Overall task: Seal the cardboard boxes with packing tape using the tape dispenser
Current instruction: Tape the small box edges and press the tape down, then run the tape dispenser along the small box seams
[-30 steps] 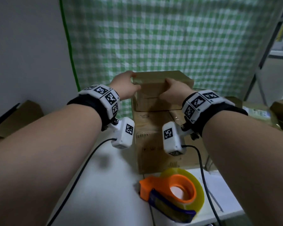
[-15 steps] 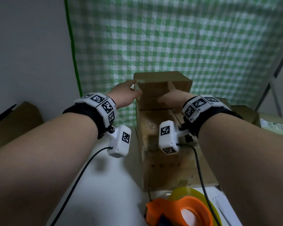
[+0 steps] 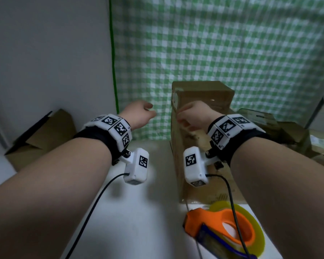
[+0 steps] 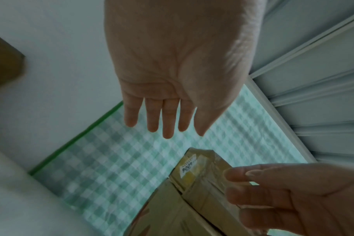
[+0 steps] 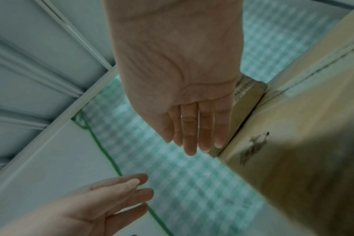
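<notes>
A small taped cardboard box [image 3: 204, 94] sits on top of a larger cardboard box [image 3: 196, 165] on the white table [image 3: 131, 212]. My left hand [image 3: 138, 114] hovers left of the stack with straight, empty fingers [image 4: 166, 121], clear of the cardboard. My right hand [image 3: 193, 114] hangs in front of the small box [image 5: 247, 99], fingers [image 5: 190, 132] straight and together, holding nothing. The orange tape dispenser [image 3: 221, 228] with a yellowish tape roll lies untouched on the table at the near right.
A green checked cloth [image 3: 213, 53] hangs behind the boxes. An open cardboard box [image 3: 43, 135] stands at the left by the wall. More cardboard boxes [image 3: 288, 131] crowd the right side. Wrist-camera cables [image 3: 94, 212] trail over the table.
Both hands have let go of the small top box and pulled back toward me. The left hand moved out to the left of the stack. The head view tilted up.
</notes>
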A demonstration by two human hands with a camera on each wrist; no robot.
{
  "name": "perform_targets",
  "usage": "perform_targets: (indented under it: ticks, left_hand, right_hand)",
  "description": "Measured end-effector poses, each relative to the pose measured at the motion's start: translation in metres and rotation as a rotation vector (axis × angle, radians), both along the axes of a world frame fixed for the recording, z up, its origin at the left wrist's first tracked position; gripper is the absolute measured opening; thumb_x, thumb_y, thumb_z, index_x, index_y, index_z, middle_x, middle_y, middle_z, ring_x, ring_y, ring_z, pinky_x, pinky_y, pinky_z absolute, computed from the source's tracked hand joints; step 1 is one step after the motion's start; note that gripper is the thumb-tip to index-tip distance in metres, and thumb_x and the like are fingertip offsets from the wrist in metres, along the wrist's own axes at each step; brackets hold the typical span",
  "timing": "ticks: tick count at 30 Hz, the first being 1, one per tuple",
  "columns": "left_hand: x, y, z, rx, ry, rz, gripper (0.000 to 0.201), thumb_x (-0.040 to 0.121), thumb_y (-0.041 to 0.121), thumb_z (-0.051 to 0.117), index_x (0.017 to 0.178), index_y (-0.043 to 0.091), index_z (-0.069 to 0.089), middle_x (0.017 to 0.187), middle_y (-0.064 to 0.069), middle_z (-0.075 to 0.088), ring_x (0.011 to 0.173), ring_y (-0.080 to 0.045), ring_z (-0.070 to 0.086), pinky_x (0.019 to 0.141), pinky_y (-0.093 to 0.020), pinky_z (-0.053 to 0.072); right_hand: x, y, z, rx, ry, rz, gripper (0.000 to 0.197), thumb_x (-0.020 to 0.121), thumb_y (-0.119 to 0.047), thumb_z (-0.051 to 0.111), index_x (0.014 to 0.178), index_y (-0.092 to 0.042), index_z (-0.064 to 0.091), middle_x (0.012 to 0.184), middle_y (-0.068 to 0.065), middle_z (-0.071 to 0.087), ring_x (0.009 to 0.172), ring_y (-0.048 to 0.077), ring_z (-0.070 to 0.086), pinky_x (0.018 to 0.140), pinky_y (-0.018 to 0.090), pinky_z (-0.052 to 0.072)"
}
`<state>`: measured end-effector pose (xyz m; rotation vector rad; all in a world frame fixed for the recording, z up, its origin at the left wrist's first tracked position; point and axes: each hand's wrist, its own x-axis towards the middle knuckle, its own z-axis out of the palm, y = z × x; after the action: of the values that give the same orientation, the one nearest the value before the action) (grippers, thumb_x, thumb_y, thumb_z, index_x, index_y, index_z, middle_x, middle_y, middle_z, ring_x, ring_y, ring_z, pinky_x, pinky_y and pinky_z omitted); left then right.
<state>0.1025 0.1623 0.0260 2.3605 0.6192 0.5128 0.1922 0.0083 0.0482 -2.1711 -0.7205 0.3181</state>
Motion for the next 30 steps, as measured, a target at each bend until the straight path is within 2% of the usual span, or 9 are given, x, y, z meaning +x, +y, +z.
perform_targets:
  ticks: [4,7,9,13,17,20,23,27,30]
  left_hand:
    - [-0.049,0.029,-0.013,0.002,-0.002,0.174,0.044,0.090,0.020,0.056,0.131,0.007,0.053,0.134,-0.012,0.055,0.121,-0.027,0.052,0.104,-0.035,0.040]
    - [-0.091,0.062,-0.025,0.108,0.131,0.360,0.041,0.089,0.020,0.054,0.129,0.009,0.056,0.133,-0.015,0.054,0.122,-0.032,0.050,0.100,-0.034,0.039]
    - [-0.117,0.084,-0.034,0.172,0.210,0.507,0.041,0.084,0.024,0.051,0.122,0.011,0.060,0.128,-0.021,0.051,0.116,-0.039,0.050,0.095,-0.038,0.042]
    - [-0.154,0.115,-0.055,0.087,0.263,0.749,0.052,0.081,0.021,0.054,0.133,0.020,0.048,0.134,-0.023,0.039,0.123,-0.041,0.037,0.104,-0.047,0.034]
    - [-0.170,0.143,-0.068,-0.025,0.256,0.748,0.063,0.081,0.022,0.053,0.141,0.024,0.038,0.136,-0.021,0.043,0.123,-0.040,0.042,0.102,-0.046,0.039]
    - [-0.169,0.153,-0.071,-0.055,0.263,0.701,0.060,0.084,0.024,0.052,0.142,0.024,0.038,0.141,-0.017,0.043,0.125,-0.038,0.043,0.105,-0.046,0.037]
    - [-0.166,0.165,-0.081,-0.051,0.239,0.652,0.051,0.090,0.023,0.052,0.139,0.015,0.044,0.142,-0.015,0.044,0.126,-0.035,0.044,0.106,-0.040,0.035]
    - [-0.162,0.168,-0.095,-0.066,0.026,0.654,0.032,0.090,0.010,0.049,0.117,0.010,0.066,0.125,-0.012,0.061,0.111,-0.031,0.057,0.092,-0.032,0.044]
    - [-0.161,0.154,-0.098,-0.156,-0.158,0.681,0.033,0.088,0.004,0.046,0.104,0.016,0.073,0.116,-0.006,0.067,0.104,-0.028,0.060,0.093,-0.035,0.050]
  right_hand:
    - [-0.040,0.014,-0.011,0.007,0.020,0.092,0.017,0.093,-0.016,0.055,0.101,-0.008,0.068,0.093,0.008,0.071,0.078,0.017,0.061,0.076,0.033,0.055]
    - [-0.065,0.028,-0.023,-0.007,0.014,0.152,0.016,0.094,-0.017,0.056,0.100,-0.008,0.068,0.094,0.007,0.071,0.078,0.016,0.061,0.075,0.031,0.055]
    - [-0.078,0.038,-0.034,-0.029,0.022,0.175,0.015,0.094,-0.017,0.056,0.097,-0.009,0.068,0.094,0.007,0.071,0.076,0.016,0.061,0.071,0.029,0.054]
    - [-0.093,0.057,-0.056,-0.085,0.040,0.202,0.012,0.094,-0.016,0.056,0.088,-0.013,0.066,0.088,0.004,0.069,0.075,0.015,0.061,0.071,0.029,0.054]
    - [-0.096,0.073,-0.073,-0.128,0.072,0.221,0.013,0.094,-0.016,0.054,0.095,-0.011,0.066,0.085,0.001,0.067,0.073,0.014,0.060,0.069,0.027,0.053]
    - [-0.096,0.084,-0.085,-0.140,0.082,0.228,0.013,0.094,-0.015,0.053,0.087,-0.015,0.064,0.083,0.000,0.067,0.072,0.013,0.060,0.068,0.026,0.052]
    - [-0.097,0.096,-0.098,-0.149,0.107,0.229,0.013,0.094,-0.015,0.054,0.085,-0.015,0.063,0.080,-0.001,0.066,0.072,0.014,0.059,0.068,0.026,0.052]
    - [-0.096,0.100,-0.107,-0.152,0.108,0.226,0.012,0.094,-0.013,0.054,0.089,-0.012,0.065,0.080,-0.001,0.065,0.072,0.014,0.059,0.069,0.026,0.052]
    - [-0.097,0.093,-0.107,-0.141,0.109,0.204,0.013,0.094,-0.013,0.053,0.089,-0.013,0.065,0.083,0.001,0.066,0.074,0.015,0.059,0.069,0.027,0.052]
